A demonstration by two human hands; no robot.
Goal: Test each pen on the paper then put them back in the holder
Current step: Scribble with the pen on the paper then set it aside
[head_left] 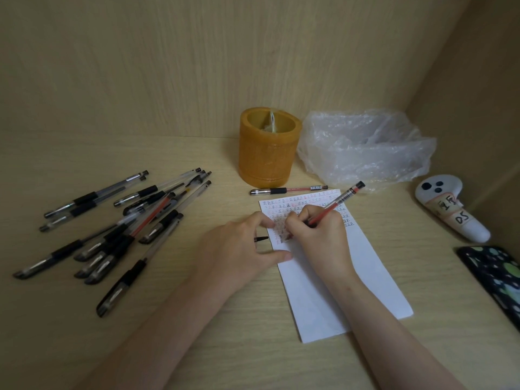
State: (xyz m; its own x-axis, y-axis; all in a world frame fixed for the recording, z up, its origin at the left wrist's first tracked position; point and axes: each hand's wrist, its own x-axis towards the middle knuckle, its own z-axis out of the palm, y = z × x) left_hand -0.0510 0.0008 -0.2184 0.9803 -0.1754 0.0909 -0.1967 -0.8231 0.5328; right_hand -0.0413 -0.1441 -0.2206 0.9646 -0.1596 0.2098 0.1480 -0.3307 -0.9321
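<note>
My right hand [318, 237] grips an uncapped red pen [337, 201], its tip touching the white paper [337, 277] among rows of small red and black marks. My left hand [233, 249] rests on the paper's left edge with thumb and index finger pressing it down. A black pen cap [261, 238] pokes out from under its curled fingers. The orange cylindrical holder [264, 153] stands behind the paper with no pens standing up out of it. One capped red pen [289, 190] lies between the holder and the paper. Several capped pens [126, 226], mostly black, lie in a loose pile at the left.
A crumpled clear plastic bag [365, 147] sits right of the holder. A white handheld controller with labels [450, 212] lies at the right, and a dark patterned phone [495, 277] near the right edge. Wooden walls close in the back and right.
</note>
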